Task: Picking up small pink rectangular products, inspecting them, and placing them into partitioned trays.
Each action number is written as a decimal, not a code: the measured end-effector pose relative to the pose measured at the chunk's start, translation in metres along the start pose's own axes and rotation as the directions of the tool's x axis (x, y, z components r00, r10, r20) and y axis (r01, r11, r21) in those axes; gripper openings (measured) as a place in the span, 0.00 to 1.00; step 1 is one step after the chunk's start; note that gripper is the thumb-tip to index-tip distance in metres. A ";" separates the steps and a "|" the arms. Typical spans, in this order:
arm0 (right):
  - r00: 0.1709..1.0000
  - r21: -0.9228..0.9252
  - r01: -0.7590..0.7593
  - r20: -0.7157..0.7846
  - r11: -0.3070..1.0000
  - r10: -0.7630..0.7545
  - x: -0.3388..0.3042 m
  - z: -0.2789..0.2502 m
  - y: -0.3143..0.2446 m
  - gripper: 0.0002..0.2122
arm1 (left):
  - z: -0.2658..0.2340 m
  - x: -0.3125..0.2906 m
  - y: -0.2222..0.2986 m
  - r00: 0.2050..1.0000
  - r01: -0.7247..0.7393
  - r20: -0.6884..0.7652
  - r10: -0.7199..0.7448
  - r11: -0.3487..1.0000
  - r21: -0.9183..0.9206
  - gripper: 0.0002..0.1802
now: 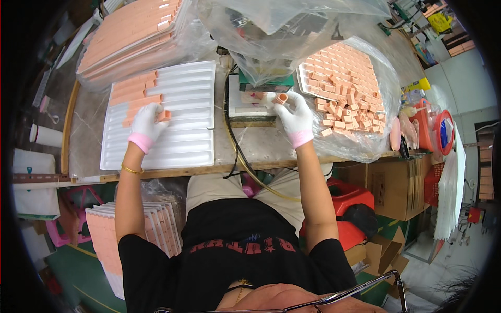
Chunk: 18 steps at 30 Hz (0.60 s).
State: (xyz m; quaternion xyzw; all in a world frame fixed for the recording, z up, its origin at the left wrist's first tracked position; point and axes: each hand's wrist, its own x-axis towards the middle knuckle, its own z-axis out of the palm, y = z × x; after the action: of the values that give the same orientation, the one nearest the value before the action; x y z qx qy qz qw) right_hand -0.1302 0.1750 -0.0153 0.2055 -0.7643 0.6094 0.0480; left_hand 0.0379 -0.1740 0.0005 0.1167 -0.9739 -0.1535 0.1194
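Note:
My left hand [147, 124], in a white glove with a pink cuff, is closed on a small peach-coloured square piece [164, 115] above a white ribbed tray [185, 130]. Rows of like peach pieces [130, 94] fill the tray's upper left part. My right hand [295, 115], gloved the same way, pinches another hollow peach piece [282, 98] with its opening showing. That hand is beside a small machine [266, 82] with a green front and a pale bed. To its right, many loose peach pieces [344, 107] lie heaped on a plastic sheet.
Stacked trays of peach pieces [135, 36] stand at the back left under clear plastic. Plastic sheeting [292, 26] hangs over the machine. A black cable [229, 125] runs down over the table's wooden front edge [209, 169]. Red baskets [443, 130] stand at the far right.

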 end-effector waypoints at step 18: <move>0.963 -0.684 0.130 -0.084 0.717 -0.255 0.010 0.006 -0.017 0.29 | 0.039 -0.011 0.141 0.939 0.311 0.343 -0.021 0.480 -0.820 0.21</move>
State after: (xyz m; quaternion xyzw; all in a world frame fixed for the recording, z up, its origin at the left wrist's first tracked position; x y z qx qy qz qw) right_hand -0.1321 0.1635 0.0015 0.1995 -0.8996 0.2989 0.2483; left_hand 0.0108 -0.0303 0.0088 0.1123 -0.7550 -0.6460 0.0037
